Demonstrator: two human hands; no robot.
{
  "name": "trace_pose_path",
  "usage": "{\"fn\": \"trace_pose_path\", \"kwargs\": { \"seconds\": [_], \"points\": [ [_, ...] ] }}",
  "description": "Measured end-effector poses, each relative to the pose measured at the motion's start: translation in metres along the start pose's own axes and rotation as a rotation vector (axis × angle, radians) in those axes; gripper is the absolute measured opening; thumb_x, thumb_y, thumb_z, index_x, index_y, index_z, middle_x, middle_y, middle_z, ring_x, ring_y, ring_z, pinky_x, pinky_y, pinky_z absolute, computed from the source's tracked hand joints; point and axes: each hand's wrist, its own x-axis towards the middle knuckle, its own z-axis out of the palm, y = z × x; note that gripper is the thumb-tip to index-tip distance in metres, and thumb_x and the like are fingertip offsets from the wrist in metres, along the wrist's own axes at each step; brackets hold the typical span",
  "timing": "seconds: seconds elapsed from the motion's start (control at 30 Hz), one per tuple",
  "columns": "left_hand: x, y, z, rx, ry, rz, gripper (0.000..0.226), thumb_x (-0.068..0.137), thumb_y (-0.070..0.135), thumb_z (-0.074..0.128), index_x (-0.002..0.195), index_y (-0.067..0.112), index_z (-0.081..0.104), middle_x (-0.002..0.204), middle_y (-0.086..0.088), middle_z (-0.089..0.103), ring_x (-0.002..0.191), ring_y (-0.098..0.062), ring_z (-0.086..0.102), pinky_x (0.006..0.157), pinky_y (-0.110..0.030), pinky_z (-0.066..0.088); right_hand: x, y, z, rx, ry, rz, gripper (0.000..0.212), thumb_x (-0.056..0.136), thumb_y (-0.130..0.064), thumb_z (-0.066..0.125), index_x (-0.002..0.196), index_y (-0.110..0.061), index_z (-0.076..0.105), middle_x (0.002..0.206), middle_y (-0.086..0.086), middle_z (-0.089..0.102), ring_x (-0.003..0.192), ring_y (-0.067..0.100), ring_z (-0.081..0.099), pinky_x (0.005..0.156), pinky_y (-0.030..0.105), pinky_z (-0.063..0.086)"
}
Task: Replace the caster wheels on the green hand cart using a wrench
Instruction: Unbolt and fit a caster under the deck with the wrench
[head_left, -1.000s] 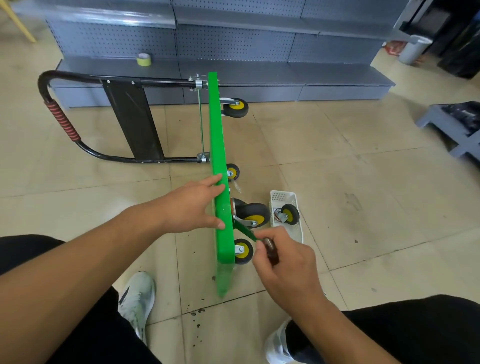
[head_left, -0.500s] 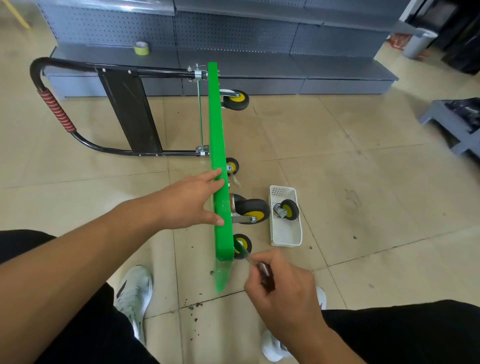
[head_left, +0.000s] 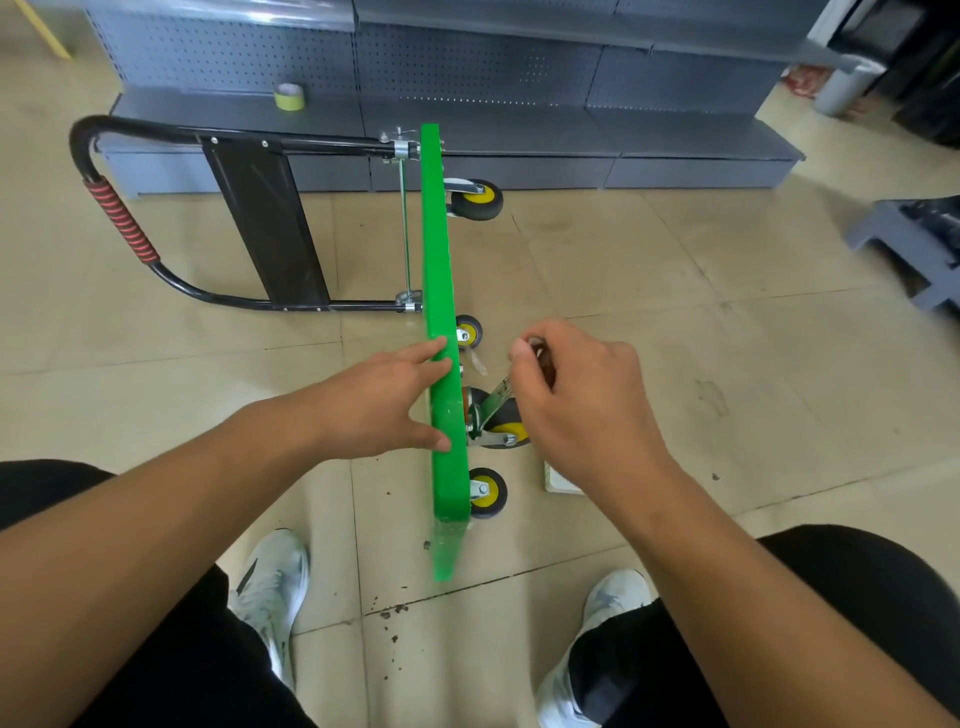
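White plastic is glimpsed on the floor: only a corner of a small basket (head_left: 563, 484) is seen just right of the cart's near end. The rest is covered by the right hand (head_left: 582, 410), so its contents cannot be told.

Green takes the middle of the scene. The hand cart (head_left: 440, 291) is stood on its long edge, deck upright, running from near to far. Its black handle (head_left: 156, 270) is stretched out to the left, with a red-banded grip (head_left: 122, 221) at the far-left bend. Four yellow-hubbed wheels are carried on the deck's right face: a far caster (head_left: 475, 199), a small wheel (head_left: 468, 332) past mid-deck, a large caster (head_left: 501, 428) beside the hands, and a near wheel (head_left: 487, 492).

Now the hands. The left hand (head_left: 395, 400) is laid flat against the deck's left face. Its fingers are kept straight and reach the top edge, its thumb is spread toward the near end, and nothing is gripped. The right hand is curled tight round the dark handle of the wrench (head_left: 494, 404). The silver shaft is angled down and left to the large caster's mount, just beside the deck. Which fastener is met there cannot be made out.

Both forearms are extended from the near edge, above black-clad knees and two white shoes (head_left: 272, 582). A roll of yellow-green tape (head_left: 289, 97) is seen on the grey shelving (head_left: 519, 67) at the far side.
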Motion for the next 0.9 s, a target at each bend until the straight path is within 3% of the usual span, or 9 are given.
{"fn": "trace_pose_path", "kwargs": {
  "seconds": [0.13, 0.27, 0.37, 0.43, 0.47, 0.6, 0.77, 0.9],
  "points": [
    [-0.001, 0.001, -0.002, 0.011, 0.000, 0.011, 0.097, 0.084, 0.059, 0.069, 0.158, 0.018, 0.022, 0.168, 0.002, 0.004, 0.150, -0.021, 0.022, 0.121, -0.032, 0.024, 0.018, -0.004, 0.003, -0.078, -0.066, 0.002, 0.024, 0.103, -0.033, 0.050, 0.093, -0.019, 0.067, 0.067, -0.007, 0.059, 0.069, 0.020, 0.054, 0.064, 0.032, 0.035],
    [0.000, 0.001, -0.002, 0.003, -0.002, 0.012, 0.097, 0.084, 0.058, 0.069, 0.158, 0.017, 0.023, 0.168, 0.002, 0.004, 0.150, -0.020, 0.022, 0.120, -0.030, 0.024, 0.029, -0.009, 0.008, -0.080, -0.136, 0.013, 0.029, 0.104, -0.032, 0.049, 0.091, -0.016, 0.068, 0.072, -0.002, 0.064, 0.073, 0.022, 0.057, 0.068, 0.036, 0.042],
    [0.000, 0.000, -0.001, -0.001, 0.003, 0.022, 0.096, 0.084, 0.057, 0.069, 0.158, 0.018, 0.022, 0.168, 0.003, 0.003, 0.149, -0.020, 0.024, 0.119, -0.030, 0.025, 0.041, -0.010, 0.013, -0.091, -0.182, 0.008, 0.034, 0.105, -0.032, 0.049, 0.074, -0.021, 0.059, 0.062, -0.007, 0.054, 0.061, 0.012, 0.050, 0.055, 0.024, 0.034],
    [0.000, -0.001, 0.000, -0.009, 0.005, 0.019, 0.096, 0.084, 0.056, 0.069, 0.159, 0.018, 0.021, 0.168, 0.005, 0.002, 0.149, -0.019, 0.024, 0.118, -0.030, 0.026, 0.051, -0.010, 0.017, -0.106, -0.209, 0.013, 0.042, 0.105, -0.034, 0.049, 0.064, -0.024, 0.048, 0.058, -0.007, 0.049, 0.056, 0.008, 0.045, 0.052, 0.026, 0.030],
    [0.001, -0.002, 0.002, -0.014, 0.004, 0.016, 0.097, 0.084, 0.057, 0.069, 0.159, 0.019, 0.021, 0.168, 0.006, 0.002, 0.149, -0.019, 0.024, 0.119, -0.031, 0.027, 0.056, -0.009, 0.018, -0.106, -0.221, 0.019, 0.045, 0.105, -0.035, 0.049, 0.062, -0.024, 0.046, 0.057, -0.006, 0.048, 0.054, 0.008, 0.044, 0.051, 0.027, 0.027],
    [0.005, -0.008, 0.005, -0.040, 0.030, 0.053, 0.095, 0.080, 0.061, 0.071, 0.157, 0.023, 0.029, 0.166, 0.011, 0.011, 0.142, -0.020, 0.037, 0.112, -0.031, 0.035, 0.065, -0.013, 0.023, -0.099, -0.290, 0.006, 0.048, 0.106, -0.034, 0.048, 0.060, -0.020, 0.043, 0.057, -0.009, 0.039, 0.049, 0.005, 0.040, 0.041, 0.013, 0.031],
    [0.004, -0.007, 0.004, -0.084, 0.053, 0.081, 0.084, 0.080, 0.052, 0.075, 0.151, 0.022, 0.040, 0.159, 0.015, 0.022, 0.131, -0.018, 0.046, 0.101, -0.028, 0.039, 0.059, -0.014, 0.031, -0.144, -0.284, -0.021, 0.035, 0.104, -0.036, 0.044, 0.077, -0.015, 0.055, 0.069, 0.003, 0.058, 0.063, 0.019, 0.055, 0.049, 0.025, 0.031],
    [0.003, -0.008, 0.003, -0.120, 0.051, 0.094, 0.085, 0.081, 0.049, 0.077, 0.153, 0.033, 0.034, 0.162, 0.016, 0.020, 0.137, -0.018, 0.041, 0.111, -0.032, 0.037, 0.041, -0.012, 0.032, -0.129, -0.260, -0.046, 0.035, 0.103, -0.035, 0.043, 0.071, -0.021, 0.043, 0.066, 0.001, 0.051, 0.061, 0.015, 0.046, 0.057, 0.036, 0.029]
  ]
}}
